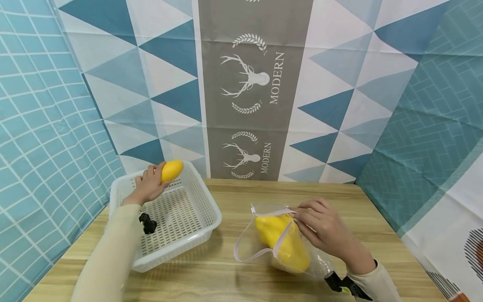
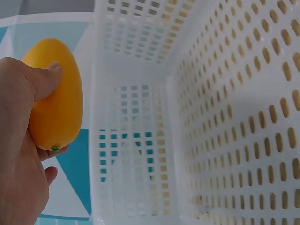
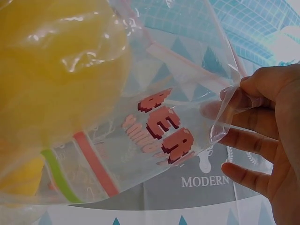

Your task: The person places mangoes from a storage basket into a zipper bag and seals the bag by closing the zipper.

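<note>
- Wooden counter [image 1: 226,277], patterned curtain behind.
- Left hand [image 1: 149,186] grips a mango [image 1: 171,170] over the white basket [image 1: 205,209], ten o'clock.
- Right hand [image 1: 320,226] pinches a clear bag [image 1: 264,235] holding yellow fruit [image 1: 283,243], four o'clock.

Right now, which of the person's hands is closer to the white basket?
The left hand. It holds a yellow mango over the white basket. The right hand is off to the side, pinching the clear bag.

The left hand [image 1: 149,186] reaches toward the bench's far left corner, fingers and thumb curled in a grip; the right hand [image 1: 320,226] sits near the middle, fingertips pinched
</note>
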Tool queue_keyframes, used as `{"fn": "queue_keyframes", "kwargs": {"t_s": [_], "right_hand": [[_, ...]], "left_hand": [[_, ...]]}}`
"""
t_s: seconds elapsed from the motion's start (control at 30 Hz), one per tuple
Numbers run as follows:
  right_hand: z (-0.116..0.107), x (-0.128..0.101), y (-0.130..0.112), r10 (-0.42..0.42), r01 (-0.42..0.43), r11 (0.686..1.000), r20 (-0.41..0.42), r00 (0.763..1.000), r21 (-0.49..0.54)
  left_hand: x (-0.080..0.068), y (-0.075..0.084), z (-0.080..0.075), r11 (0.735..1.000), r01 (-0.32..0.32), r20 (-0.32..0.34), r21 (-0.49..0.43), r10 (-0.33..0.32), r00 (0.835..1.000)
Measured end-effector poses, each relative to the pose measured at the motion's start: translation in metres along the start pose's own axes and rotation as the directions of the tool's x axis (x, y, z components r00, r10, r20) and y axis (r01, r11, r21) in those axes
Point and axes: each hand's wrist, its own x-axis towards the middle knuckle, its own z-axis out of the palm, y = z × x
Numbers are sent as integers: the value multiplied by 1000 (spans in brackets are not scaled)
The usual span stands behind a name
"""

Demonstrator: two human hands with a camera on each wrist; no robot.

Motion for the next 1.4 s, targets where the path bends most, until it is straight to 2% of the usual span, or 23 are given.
{"fn": "queue_keyframes", "kwargs": {"t_s": [0.3, 0.57, 0.77, 1.1, 1.4], "right_hand": [[-1, 0, 0, -4, 4, 1000, 0, 1000, -1], [-1, 0, 0, -14, 14, 1000, -7, 1000, -1], [-1, 0, 0, -10, 10, 1000, -3, 1000, -3], [-2, -1, 1, 5, -5, 1000, 14, 1000, -10], [-2, -1, 1, -4, 4, 1000, 8, 1000, -8]], "left_hand": [[1, 13, -9, 999, -39, 7, -5, 39, 999], [-2, 26, -15, 995, -96, -7, 26, 96, 995], [-5, 38, -19, 986, -158, 9, 44, 158, 987], [-8, 50, -24, 971, -214, -2, 105, 216, 976], [-12, 69, -30, 944, -296, 9, 144, 298, 955]]}}
